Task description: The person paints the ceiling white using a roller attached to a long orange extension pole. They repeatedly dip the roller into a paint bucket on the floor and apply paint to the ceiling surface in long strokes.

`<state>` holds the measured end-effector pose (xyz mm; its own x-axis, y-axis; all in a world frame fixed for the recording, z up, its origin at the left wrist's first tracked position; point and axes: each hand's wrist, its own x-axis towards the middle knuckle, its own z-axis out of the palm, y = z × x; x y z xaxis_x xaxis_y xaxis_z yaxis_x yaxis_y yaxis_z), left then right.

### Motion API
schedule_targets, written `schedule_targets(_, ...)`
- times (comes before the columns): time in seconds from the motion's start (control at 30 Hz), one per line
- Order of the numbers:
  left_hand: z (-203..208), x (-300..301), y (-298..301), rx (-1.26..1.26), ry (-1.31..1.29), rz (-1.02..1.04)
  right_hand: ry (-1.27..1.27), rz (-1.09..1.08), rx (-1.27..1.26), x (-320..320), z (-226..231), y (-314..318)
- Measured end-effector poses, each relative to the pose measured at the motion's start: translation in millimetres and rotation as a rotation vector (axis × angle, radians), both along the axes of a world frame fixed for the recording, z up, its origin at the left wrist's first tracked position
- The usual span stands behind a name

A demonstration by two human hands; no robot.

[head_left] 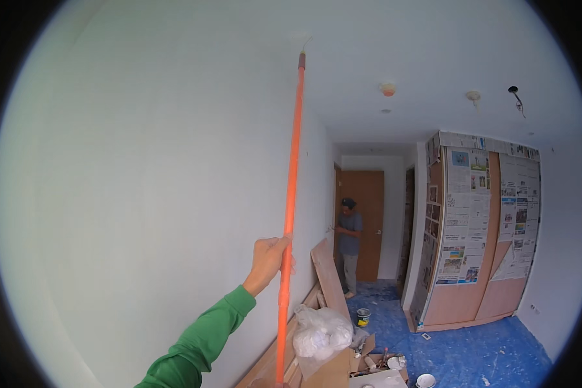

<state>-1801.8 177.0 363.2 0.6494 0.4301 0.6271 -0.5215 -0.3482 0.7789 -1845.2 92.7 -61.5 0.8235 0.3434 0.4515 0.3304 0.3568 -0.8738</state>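
One orange pole [291, 174], nearly upright, clock centred on the left hand [269, 260]: dark collar [302, 61] at 12, lower end at 6. Left fingers wrapped round the shaft. Possible right hand [284, 385], just a sliver at 6; can't tell its grip. Tip contact with ceiling [362, 39] unclear. Probably best: loose upper grip as guide, steer from low, light even pressure. Mind plastic bag [322, 331] at 5, co-worker [350, 236] between 2 and 3.
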Motion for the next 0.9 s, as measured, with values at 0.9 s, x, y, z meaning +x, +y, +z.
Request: schedule_targets(0.9, -30.6, 49.6, 4.7, 0.054, -0.094, 0.028, 0.240, 0.198, -0.120, 62.5, -59.6, 18.0)
